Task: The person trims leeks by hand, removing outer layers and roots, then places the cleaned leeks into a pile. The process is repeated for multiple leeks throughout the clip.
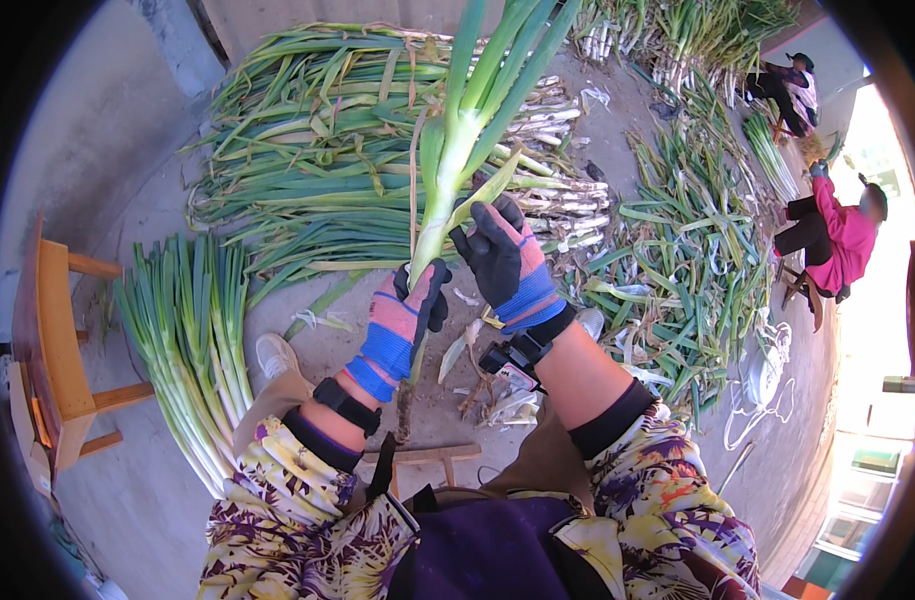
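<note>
A large green onion [451, 157] stands tilted before me, its leaves fanned out at the top. My left hand [411, 319], in a pink, blue and black work glove, grips its pale lower stalk. Beside the stalk, my right hand [506, 262] in a matching glove has its fingers curled at a yellow-green outer leaf [491, 187], which bends away from the stem. A thin dry strip [415, 180] hangs along the stalk's left side. Behind it lies a broad pile of untrimmed green onions [337, 150], their soil-marked white ends pointing right.
Cleaner green onions [194, 330] lie at my left, near a wooden stool [67, 337]. Stripped leaves [675, 262] heap up at the right, with a white cord bundle [765, 375] beyond. Two seated people [840, 240] are at far right. More onions [682, 37] lie at the back.
</note>
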Demonstrator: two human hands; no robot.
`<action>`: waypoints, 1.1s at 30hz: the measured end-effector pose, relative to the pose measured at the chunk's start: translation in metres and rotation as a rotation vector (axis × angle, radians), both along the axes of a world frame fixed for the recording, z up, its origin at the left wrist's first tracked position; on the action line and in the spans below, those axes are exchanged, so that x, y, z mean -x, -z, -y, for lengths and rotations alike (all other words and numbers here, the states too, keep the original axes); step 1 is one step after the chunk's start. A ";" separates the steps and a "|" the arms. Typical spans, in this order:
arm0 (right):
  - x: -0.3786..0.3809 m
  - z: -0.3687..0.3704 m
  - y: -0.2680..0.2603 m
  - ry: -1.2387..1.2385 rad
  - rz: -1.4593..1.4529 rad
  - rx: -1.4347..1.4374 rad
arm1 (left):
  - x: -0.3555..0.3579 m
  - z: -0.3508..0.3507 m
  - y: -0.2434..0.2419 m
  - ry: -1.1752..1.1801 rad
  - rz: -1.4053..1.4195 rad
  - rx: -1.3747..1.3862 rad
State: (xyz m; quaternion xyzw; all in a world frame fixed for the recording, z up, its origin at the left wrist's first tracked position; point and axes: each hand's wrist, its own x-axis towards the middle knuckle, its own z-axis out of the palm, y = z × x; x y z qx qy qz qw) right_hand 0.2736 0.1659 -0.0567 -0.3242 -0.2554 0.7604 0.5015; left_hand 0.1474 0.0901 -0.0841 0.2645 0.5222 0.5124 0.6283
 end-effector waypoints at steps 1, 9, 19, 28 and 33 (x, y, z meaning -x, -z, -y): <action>-0.002 -0.001 -0.001 -0.060 -0.028 -0.008 | 0.001 0.000 0.000 -0.004 0.001 0.004; 0.003 0.004 -0.018 -0.183 0.114 -0.098 | 0.007 0.000 -0.001 0.004 0.019 0.042; -0.003 -0.010 -0.005 0.022 0.034 0.065 | 0.001 0.002 -0.007 0.177 0.015 0.079; -0.002 0.000 -0.017 -0.079 0.435 -0.204 | 0.003 0.001 -0.009 0.165 0.142 0.126; 0.008 0.014 0.001 -0.182 0.455 -0.362 | 0.007 -0.002 -0.001 0.043 0.222 0.127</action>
